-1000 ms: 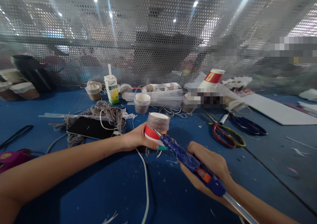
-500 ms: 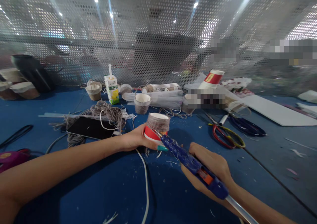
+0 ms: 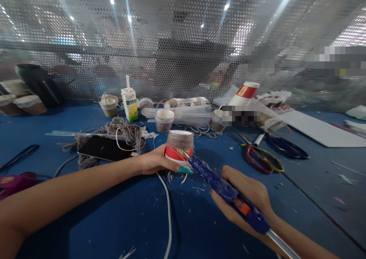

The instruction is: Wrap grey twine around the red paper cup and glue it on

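A red and white paper cup stands upright near the middle of the view, its upper part wound with grey cord. Closed around the cup's left and near side is my left hand, with a teal-coloured thumbnail in front. My right hand grips a blue hot glue gun with an orange part and a clear glue stick out of its rear. The gun's metal nozzle points at the cup's front, just below the cord winding; whether it touches cannot be made out.
Behind the cup stand a small cord-wrapped bucket and a juice carton. Left lie a phone and tangled grey cord. Scissors with red and yellow handles lie right, near a white board. A white cable crosses the front.
The cup has shifted slightly left with my left hand. The glue gun in my right hand has moved a little right and down, its nozzle still at the cup's front.
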The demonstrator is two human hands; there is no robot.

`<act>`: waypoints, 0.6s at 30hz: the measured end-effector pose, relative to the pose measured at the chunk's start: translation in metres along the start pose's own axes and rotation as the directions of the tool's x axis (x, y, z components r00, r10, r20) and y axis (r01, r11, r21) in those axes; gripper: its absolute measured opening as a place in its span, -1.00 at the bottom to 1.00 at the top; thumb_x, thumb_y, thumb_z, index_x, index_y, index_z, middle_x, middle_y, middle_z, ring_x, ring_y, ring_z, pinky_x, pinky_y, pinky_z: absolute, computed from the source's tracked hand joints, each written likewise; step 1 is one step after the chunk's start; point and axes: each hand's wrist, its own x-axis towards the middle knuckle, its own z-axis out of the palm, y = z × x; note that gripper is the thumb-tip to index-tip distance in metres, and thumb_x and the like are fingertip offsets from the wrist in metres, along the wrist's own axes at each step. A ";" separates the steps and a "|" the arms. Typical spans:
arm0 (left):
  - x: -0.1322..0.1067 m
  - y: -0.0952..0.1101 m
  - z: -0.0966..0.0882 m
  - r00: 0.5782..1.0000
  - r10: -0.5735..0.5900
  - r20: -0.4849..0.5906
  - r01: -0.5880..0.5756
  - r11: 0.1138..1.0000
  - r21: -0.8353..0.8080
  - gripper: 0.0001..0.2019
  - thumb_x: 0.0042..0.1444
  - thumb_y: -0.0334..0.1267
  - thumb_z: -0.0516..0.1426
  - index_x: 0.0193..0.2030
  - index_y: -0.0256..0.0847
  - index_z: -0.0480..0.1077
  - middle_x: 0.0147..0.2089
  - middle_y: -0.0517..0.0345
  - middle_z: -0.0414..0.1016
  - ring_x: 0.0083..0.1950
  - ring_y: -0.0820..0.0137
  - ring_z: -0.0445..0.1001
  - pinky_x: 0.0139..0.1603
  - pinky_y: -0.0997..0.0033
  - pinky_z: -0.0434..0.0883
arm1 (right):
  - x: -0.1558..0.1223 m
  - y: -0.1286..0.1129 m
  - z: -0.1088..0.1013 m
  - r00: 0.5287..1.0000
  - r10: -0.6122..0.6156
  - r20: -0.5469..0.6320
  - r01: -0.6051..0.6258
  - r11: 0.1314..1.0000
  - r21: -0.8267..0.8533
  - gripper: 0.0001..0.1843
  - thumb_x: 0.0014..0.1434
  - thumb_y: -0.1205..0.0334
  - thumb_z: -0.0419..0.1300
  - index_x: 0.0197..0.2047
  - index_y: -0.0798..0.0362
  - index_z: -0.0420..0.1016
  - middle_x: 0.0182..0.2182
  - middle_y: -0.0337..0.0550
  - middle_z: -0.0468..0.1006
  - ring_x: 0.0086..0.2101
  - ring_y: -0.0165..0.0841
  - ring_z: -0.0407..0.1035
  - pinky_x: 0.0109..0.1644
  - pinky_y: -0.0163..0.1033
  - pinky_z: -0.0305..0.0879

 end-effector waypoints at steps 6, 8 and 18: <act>0.001 -0.002 -0.006 0.999 -0.005 0.038 0.005 1.000 -0.006 -0.50 -0.37 -0.38 0.43 -0.17 -0.29 0.51 -0.22 0.06 0.58 -0.20 0.37 0.53 -0.01 0.29 0.39 | -0.001 0.001 0.000 1.000 0.003 -0.009 -0.003 1.000 0.013 -0.76 0.09 0.37 0.06 -0.48 -0.04 0.04 -0.60 -0.41 0.09 -0.63 -0.53 0.01 -0.53 -0.35 -0.01; 0.001 -0.003 -0.008 0.999 -0.005 0.051 0.006 1.000 -0.012 -0.49 -0.37 -0.38 0.43 -0.16 -0.29 0.51 -0.22 0.05 0.58 -0.20 0.36 0.53 -0.02 0.29 0.40 | -0.001 0.001 0.000 1.000 0.001 -0.014 -0.001 1.000 0.011 -0.77 0.10 0.36 0.07 -0.48 -0.04 0.06 -0.61 -0.40 0.11 -0.64 -0.53 0.03 -0.53 -0.35 0.00; 0.001 -0.004 -0.012 0.996 -0.002 0.084 0.008 0.997 -0.072 -0.48 -0.36 -0.42 0.42 -0.14 -0.30 0.49 -0.24 0.06 0.60 -0.21 0.38 0.55 -0.07 0.37 0.41 | 0.004 0.007 0.000 0.986 -0.143 -0.091 0.145 0.989 0.024 -0.76 0.06 0.46 0.09 -0.46 -0.02 0.09 -0.60 -0.42 0.13 -0.65 -0.57 0.04 -0.57 -0.41 0.02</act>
